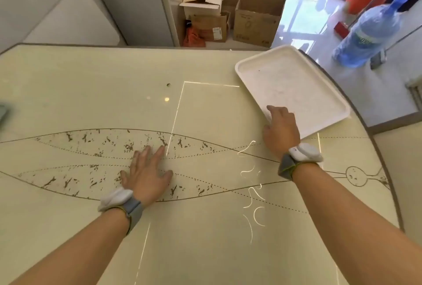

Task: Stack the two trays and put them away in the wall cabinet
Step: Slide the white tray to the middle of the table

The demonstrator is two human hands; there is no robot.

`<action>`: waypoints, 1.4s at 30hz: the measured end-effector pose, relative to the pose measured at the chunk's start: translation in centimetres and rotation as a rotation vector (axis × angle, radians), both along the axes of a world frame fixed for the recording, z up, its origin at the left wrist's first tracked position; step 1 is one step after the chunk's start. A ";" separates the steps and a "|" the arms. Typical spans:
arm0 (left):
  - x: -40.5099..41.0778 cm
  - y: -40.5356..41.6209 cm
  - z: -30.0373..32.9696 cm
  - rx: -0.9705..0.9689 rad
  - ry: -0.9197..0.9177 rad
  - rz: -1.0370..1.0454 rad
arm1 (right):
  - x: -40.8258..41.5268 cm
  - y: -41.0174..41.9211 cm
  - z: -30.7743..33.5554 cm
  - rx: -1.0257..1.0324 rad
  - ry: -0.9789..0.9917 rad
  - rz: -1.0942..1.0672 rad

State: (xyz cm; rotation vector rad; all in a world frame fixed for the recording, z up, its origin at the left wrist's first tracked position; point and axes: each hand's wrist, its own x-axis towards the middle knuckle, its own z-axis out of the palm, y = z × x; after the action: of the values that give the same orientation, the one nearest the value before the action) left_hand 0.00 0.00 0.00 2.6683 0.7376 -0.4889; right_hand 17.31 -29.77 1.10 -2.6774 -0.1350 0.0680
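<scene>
Your right grip [281,128], fingers spread, touches the near edge of the white tray [294,83] just ahead of it; hook under that rim and draw it across the tabletop [114,79] (second tray unseen), left grip [147,174] splayed flat, empty

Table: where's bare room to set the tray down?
Bare stretch between the left hand and the table's far edge; also near you, between the forearms. The white tray and right hand crowd the far right.
</scene>
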 end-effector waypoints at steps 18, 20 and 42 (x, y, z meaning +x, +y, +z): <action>0.0 -0.3 0.2 0.133 -0.029 -0.026 | 0.5 -3.2 2.2 -0.198 -0.108 0.119; 0.4 -0.3 1.0 0.164 -0.030 -0.078 | -0.6 -3.4 3.1 -0.167 -0.170 0.135; -13.1 19.4 11.3 0.059 -0.724 -0.662 | -24.6 21.5 12.8 -0.060 -0.241 0.682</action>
State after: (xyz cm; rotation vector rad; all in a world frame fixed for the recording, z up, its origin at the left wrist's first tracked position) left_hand -13.08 19.38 11.25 2.7867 -0.3483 0.3712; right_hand -7.33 -8.32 13.90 -2.5623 -1.1261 -0.0398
